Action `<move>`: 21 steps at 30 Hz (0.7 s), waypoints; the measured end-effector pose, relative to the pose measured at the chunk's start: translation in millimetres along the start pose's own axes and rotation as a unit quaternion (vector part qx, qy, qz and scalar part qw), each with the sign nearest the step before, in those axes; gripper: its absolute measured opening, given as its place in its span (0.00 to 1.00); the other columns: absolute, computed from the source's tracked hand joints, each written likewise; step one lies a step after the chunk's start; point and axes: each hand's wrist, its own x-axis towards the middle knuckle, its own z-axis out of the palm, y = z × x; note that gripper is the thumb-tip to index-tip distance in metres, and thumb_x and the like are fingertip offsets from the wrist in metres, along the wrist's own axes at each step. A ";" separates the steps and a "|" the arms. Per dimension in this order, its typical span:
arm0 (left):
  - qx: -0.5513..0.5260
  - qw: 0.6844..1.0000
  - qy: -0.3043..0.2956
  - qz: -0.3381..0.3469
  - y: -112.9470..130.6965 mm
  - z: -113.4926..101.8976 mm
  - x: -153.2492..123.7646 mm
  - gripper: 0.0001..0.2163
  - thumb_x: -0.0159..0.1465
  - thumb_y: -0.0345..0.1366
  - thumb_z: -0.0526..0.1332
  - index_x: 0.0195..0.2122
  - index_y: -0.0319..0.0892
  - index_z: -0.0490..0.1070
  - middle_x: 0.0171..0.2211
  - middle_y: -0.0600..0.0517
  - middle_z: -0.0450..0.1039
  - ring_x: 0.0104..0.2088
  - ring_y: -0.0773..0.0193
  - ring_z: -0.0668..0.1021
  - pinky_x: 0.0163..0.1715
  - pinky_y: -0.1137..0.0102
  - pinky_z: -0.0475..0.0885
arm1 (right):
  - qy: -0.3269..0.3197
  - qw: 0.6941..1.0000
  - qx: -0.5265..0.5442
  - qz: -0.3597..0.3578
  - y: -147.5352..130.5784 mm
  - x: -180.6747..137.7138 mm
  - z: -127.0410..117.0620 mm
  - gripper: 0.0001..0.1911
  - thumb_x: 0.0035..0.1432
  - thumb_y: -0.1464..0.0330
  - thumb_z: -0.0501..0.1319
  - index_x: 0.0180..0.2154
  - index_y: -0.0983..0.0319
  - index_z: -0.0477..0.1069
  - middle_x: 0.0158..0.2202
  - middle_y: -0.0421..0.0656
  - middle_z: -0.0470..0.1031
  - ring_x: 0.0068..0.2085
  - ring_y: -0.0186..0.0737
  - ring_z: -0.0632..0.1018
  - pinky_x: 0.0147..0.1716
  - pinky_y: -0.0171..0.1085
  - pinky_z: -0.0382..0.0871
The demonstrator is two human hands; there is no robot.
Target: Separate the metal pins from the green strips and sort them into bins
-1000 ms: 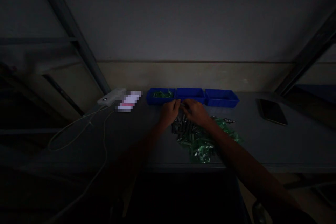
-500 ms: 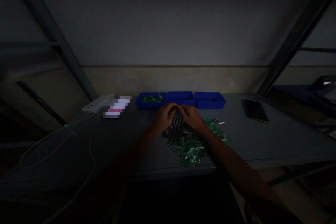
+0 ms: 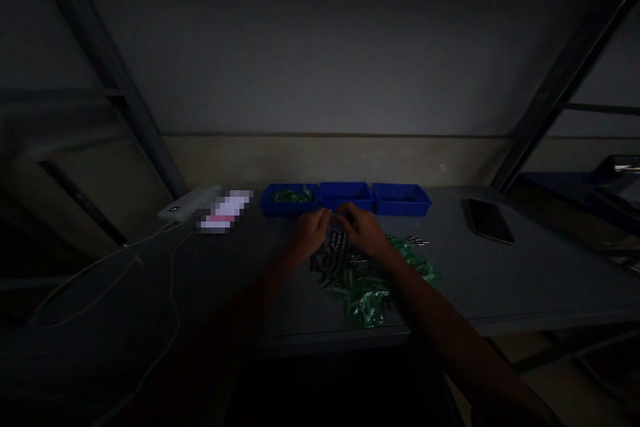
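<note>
My left hand and my right hand meet fingertip to fingertip above a pile on the table. Both are closed in a pinch; whatever small thing is between the fingers is too dark to name. Right below them lies a heap of small dark metal parts. Green plastic packets with small pieces inside spread toward the front edge, partly under my right forearm. Thin metal rods stick out at the pile's right side.
Three blue bins stand behind my hands: the left bin holds green packets, beside a middle bin and a right bin. A dark phone lies right. At left are a lit phone, a white box and a cable.
My fingers have shifted: the hands were curled close together, and now the right fingers are raised in a looser arch. The whole view has dropped slightly in the picture.
</note>
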 end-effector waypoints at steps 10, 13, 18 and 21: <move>-0.040 0.999 0.008 0.027 -4.0 3.2 -0.1 0.08 0.63 0.38 0.52 0.34 0.42 0.68 0.28 0.52 0.73 0.30 0.64 0.75 0.31 0.72 0.67 | -0.005 1.000 -0.007 0.025 0.5 -0.4 -2.4 0.11 0.62 0.65 0.49 0.32 0.62 0.66 0.27 0.42 0.71 0.29 0.36 0.72 0.30 0.32 0.59; -0.012 1.000 -0.020 0.006 -5.1 2.2 0.6 0.11 0.64 0.37 0.49 0.31 0.41 0.68 0.25 0.52 0.72 0.28 0.65 0.75 0.30 0.72 0.66 | -0.012 1.000 0.019 0.014 0.6 -0.7 -1.4 0.07 0.60 0.66 0.53 0.33 0.62 0.66 0.28 0.41 0.71 0.29 0.34 0.71 0.29 0.32 0.60; 0.006 0.997 -0.076 -0.004 -8.2 6.3 -0.3 0.11 0.65 0.36 0.48 0.32 0.41 0.69 0.28 0.52 0.73 0.31 0.64 0.75 0.34 0.71 0.67 | -0.017 0.999 -0.006 0.027 9.4 1.3 1.0 0.07 0.60 0.69 0.53 0.33 0.63 0.68 0.30 0.43 0.74 0.30 0.35 0.73 0.31 0.32 0.61; 0.032 0.997 -0.065 0.024 -13.0 9.6 -1.8 0.11 0.64 0.31 0.49 0.40 0.41 0.70 0.37 0.48 0.73 0.40 0.62 0.74 0.42 0.69 0.67 | 0.025 0.996 -0.043 0.071 22.8 4.5 -3.9 0.09 0.60 0.68 0.52 0.34 0.64 0.68 0.32 0.46 0.75 0.31 0.36 0.74 0.32 0.33 0.61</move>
